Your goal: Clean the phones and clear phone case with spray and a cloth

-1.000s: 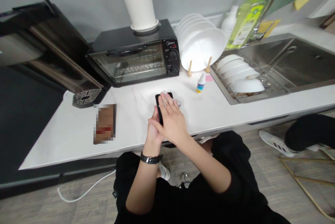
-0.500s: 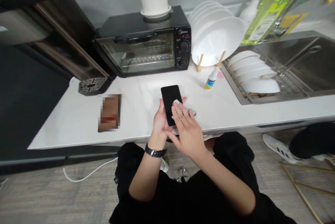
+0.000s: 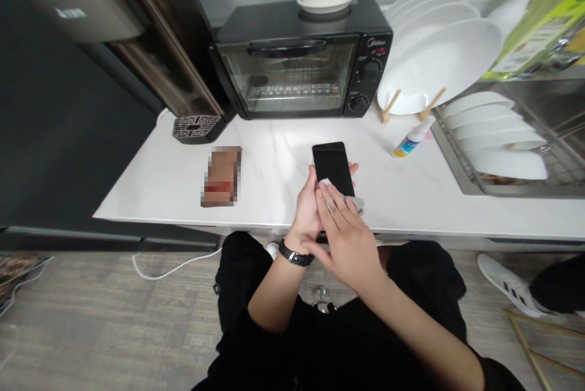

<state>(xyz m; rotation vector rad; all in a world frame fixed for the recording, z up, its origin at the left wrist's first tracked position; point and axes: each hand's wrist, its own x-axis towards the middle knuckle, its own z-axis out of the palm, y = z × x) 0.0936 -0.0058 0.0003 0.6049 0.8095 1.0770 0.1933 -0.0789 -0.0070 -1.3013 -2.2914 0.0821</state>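
A black smartphone rests screen up in my left hand, over the front part of the white counter. The fingers of that hand wrap beneath the phone, with tips showing past its right edge. My right hand lies across the phone's lower end, fingers together, holding a crumpled white wipe against the screen. Much of the wipe and the bottom of the phone are hidden under this hand. To the right on the counter stands a small spray bottle with a blue and yellow label.
A pixelated brown item lies left on the counter. Behind are a black toaster oven, a dispenser machine and white plates in a wooden rack. The sink with a bowl rack is right; another person's shoe shows below.
The camera view has swung, so the scene sits farther right in the picture. My right hand and the wipe have slid toward the phone's lower end, uncovering more of the screen.
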